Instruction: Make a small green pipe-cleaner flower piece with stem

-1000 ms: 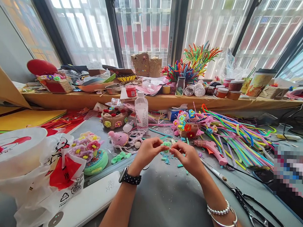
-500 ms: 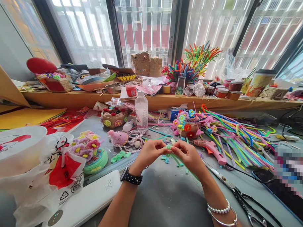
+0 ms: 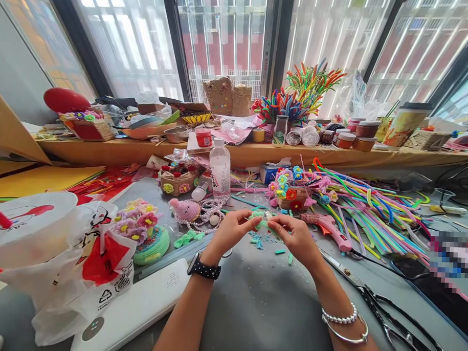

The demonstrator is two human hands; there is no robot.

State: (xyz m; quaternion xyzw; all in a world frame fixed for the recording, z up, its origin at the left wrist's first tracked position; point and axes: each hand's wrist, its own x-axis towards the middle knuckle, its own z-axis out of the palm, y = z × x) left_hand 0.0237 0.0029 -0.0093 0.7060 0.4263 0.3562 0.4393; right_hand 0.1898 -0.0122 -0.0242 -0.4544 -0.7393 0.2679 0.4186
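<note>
The right hand (image 3: 296, 238) has eased slightly off the left hand (image 3: 230, 232), which pinches a fuzzy green piece (image 3: 259, 215), though whether the right's closely curled fingers grip anything I can't tell.

Cluttered window sill (image 3: 150, 153)
Metal bowl (image 3: 177, 134) just L of red tub (image 3: 203, 138); tall cup (image 3: 405, 126) w/ dk lid (image 3: 417, 106), R.

Worn on the person's head, the camera faces forward and down — near above the forearms (image 3: 188, 314) and the counter (image 3: 260, 314) — and reaches across to the ledge (image 3: 142, 154) and, beyond it, the windows (image 3: 223, 39) along the top.
</note>
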